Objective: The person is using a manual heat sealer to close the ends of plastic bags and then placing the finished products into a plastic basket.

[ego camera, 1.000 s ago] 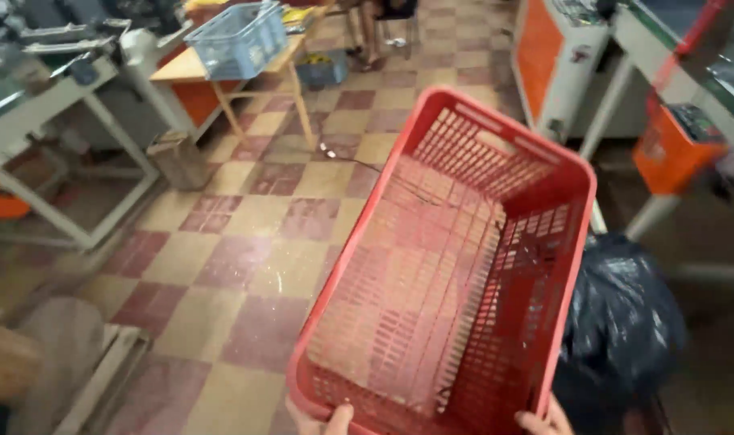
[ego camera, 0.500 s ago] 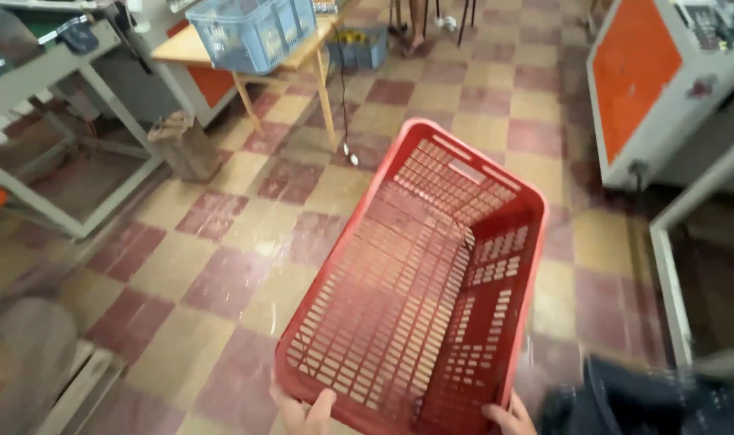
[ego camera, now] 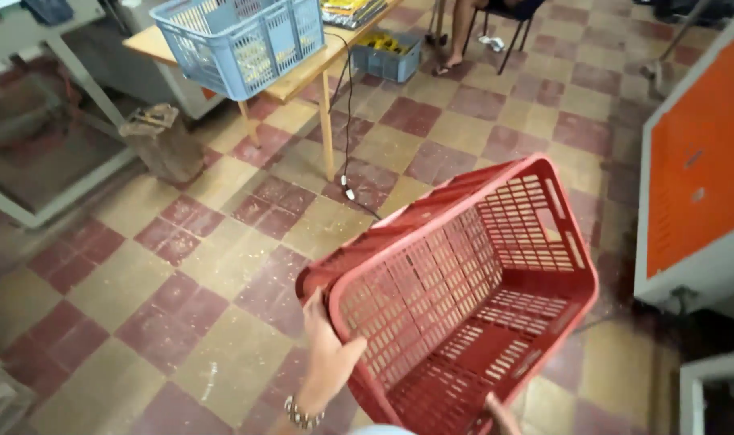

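Tilted since the earlier frame, the red basket (ego camera: 464, 298) had swung from flat to leaning on its side, open mouth turned to the right. One left hand (ego camera: 328, 354) closed its grip on the near rim; the right hand (ego camera: 500, 412) (barely in view) sat under the lower edge, its hold impossible to tell. Far beyond the grip, one blue crate (ego camera: 238, 36) rested on a wooden worktop (ego camera: 302, 80), above the checkered floor (ego camera: 182, 274).

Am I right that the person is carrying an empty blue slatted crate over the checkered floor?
Not quite: the head view shows the carried crate is red, held by the left hand and empty; the blue crate sits on the wooden table.
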